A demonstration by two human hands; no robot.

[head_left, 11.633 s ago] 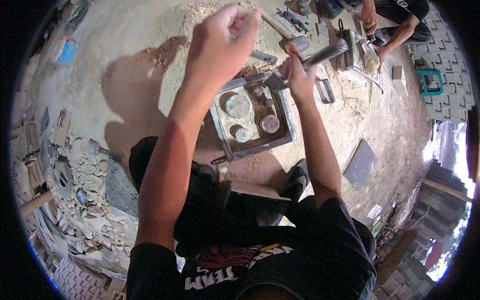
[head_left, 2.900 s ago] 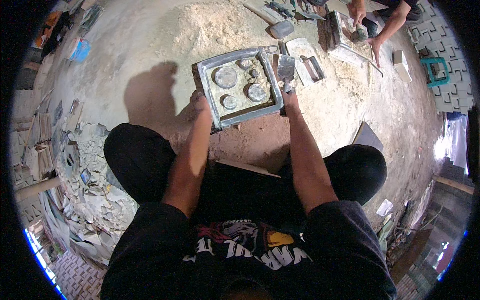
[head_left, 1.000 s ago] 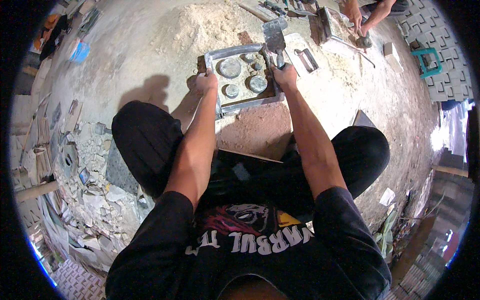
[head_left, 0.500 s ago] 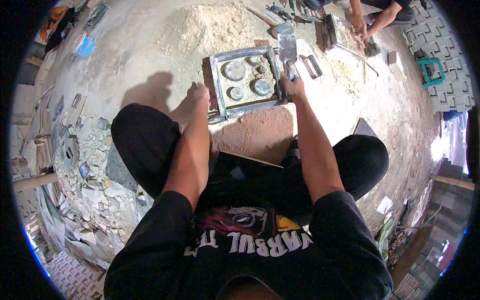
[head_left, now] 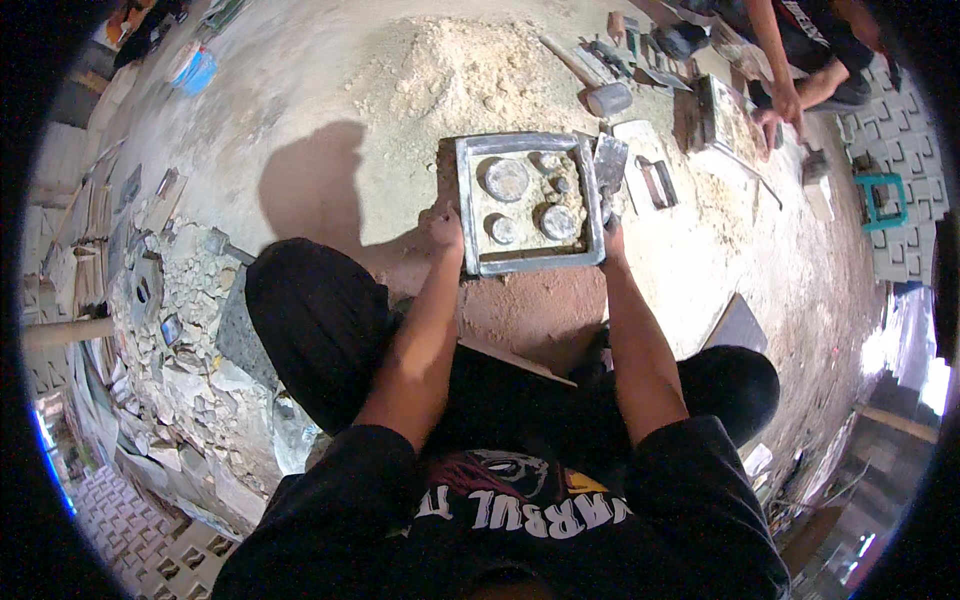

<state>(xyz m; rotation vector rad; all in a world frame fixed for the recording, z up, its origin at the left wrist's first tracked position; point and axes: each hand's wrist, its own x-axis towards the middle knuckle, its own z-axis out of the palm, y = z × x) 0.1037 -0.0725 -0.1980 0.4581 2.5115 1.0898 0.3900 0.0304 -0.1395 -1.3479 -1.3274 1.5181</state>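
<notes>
A square metal moulding frame [head_left: 466, 205] lies in front of me, packed with pale sand. Several round pieces sit in it, among them a large disc [head_left: 506, 179] and a smaller disc [head_left: 556, 221]. My left hand [head_left: 445, 229] is closed at the frame's left side, gripping its edge; the fingertips are partly hidden. At the opposite side my right hand [head_left: 613, 243] is closed round a trowel and rests against the frame. The trowel's flat grey blade [head_left: 609, 163] points away from me, beside the frame's far right corner.
Beyond the frame lies a heap of pale sand [head_left: 465, 75], with a mallet [head_left: 608, 98] to its right. Another person's hands [head_left: 780, 115] work over a second frame [head_left: 722, 120] at far right. Broken rubble [head_left: 190, 330] covers the left floor; a teal stool [head_left: 880, 200] stands far right.
The view has shifted, so most things sit lower and further right. My left hand has closed in on the frame's side. My right hand, with the trowel, has come nearer me along the frame.
</notes>
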